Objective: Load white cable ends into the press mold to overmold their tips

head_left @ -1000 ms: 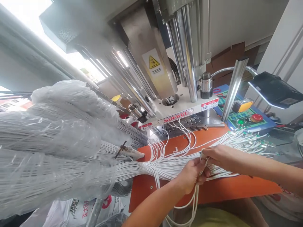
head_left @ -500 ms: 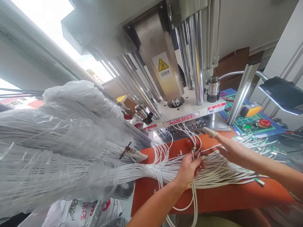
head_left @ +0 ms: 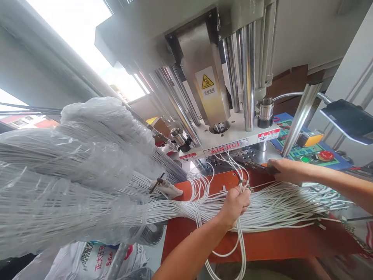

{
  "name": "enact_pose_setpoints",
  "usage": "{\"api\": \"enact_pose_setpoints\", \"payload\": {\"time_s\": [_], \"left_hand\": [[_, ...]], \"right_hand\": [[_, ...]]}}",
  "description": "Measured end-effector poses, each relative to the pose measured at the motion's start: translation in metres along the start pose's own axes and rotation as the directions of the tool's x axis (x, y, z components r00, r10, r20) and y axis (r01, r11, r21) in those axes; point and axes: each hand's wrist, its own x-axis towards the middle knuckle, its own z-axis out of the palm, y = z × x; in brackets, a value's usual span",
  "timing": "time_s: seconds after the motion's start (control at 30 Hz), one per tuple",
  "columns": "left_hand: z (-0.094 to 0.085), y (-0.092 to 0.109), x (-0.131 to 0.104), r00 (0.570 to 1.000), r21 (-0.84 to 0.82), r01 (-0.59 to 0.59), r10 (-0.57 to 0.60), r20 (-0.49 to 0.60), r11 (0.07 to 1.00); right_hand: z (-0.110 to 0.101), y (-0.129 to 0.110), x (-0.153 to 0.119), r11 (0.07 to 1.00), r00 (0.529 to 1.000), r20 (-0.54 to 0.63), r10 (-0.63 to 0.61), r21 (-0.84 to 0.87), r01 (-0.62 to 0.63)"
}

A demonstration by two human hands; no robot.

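My left hand (head_left: 235,204) is closed around a few white cables (head_left: 241,243), whose ends with small green-and-metal connectors (head_left: 241,182) stick up above the fingers. Below the hand the same cables hang in a loop past the front edge of the orange work surface (head_left: 262,245). My right hand (head_left: 284,169) grips a pair of dark pliers (head_left: 256,165), pointing left just in front of the machine's metal bed. A wide bundle of white cables (head_left: 276,206) lies spread beneath both hands.
A press (head_left: 225,147) with steel columns and a hot-surface label stands behind. Plastic-wrapped cable bundles (head_left: 87,175) fill the left. At right are a control panel (head_left: 309,155) with a red emergency button (head_left: 326,155), an upright metal post (head_left: 301,120) and a lamp (head_left: 348,118).
My right hand, outstretched before, has now closed on the pliers beside the machine bed. My left hand keeps its hold on the cables. The view has shifted slightly.
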Motion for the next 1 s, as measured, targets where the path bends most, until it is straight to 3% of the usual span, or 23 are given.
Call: {"api": "enact_pose_setpoints", "payload": {"time_s": [0.1, 0.17, 0.3, 0.37, 0.43, 0.57, 0.8, 1.0], "left_hand": [[-0.001, -0.002, 0.0, 0.994, 0.009, -0.016, 0.015, 0.112, 1.0], [-0.001, -0.005, 0.0, 0.988, 0.051, -0.047, 0.039, 0.149, 0.998], [0.003, -0.01, 0.0, 0.985, 0.153, -0.127, 0.106, 0.139, 0.98], [0.008, -0.012, -0.001, 0.978, 0.234, -0.2, 0.181, 0.101, 0.951], [0.013, -0.013, -0.004, 0.958, 0.34, -0.283, 0.278, 0.066, 0.897], [0.022, -0.011, -0.008, 0.929, 0.454, -0.366, 0.348, 0.128, 0.812], [0.031, -0.001, 0.003, 0.897, 0.622, -0.433, 0.379, 0.227, 0.653], [0.035, 0.0, 0.007, 0.892, 0.668, -0.444, 0.368, 0.263, 0.597]], "right_hand": [[-0.002, -0.002, -0.031, 0.991, 0.997, 0.073, 0.038, 0.125, -0.047], [-0.005, -0.008, -0.05, 0.94, 0.991, 0.116, 0.071, 0.325, -0.105], [-0.001, -0.027, -0.074, 0.659, 0.942, 0.251, 0.223, 0.674, -0.336], [0.009, -0.038, -0.081, 0.568, 0.945, 0.228, 0.235, 0.757, -0.323], [0.022, -0.048, -0.085, 0.527, 0.968, 0.141, 0.207, 0.818, -0.232], [0.04, -0.064, -0.092, 0.532, 0.987, 0.037, 0.159, 0.839, -0.117], [0.043, -0.067, -0.094, 0.488, 0.991, 0.052, 0.121, 0.866, -0.105], [0.055, -0.052, -0.088, 0.652, 0.99, -0.091, 0.107, 0.758, -0.001]]}}
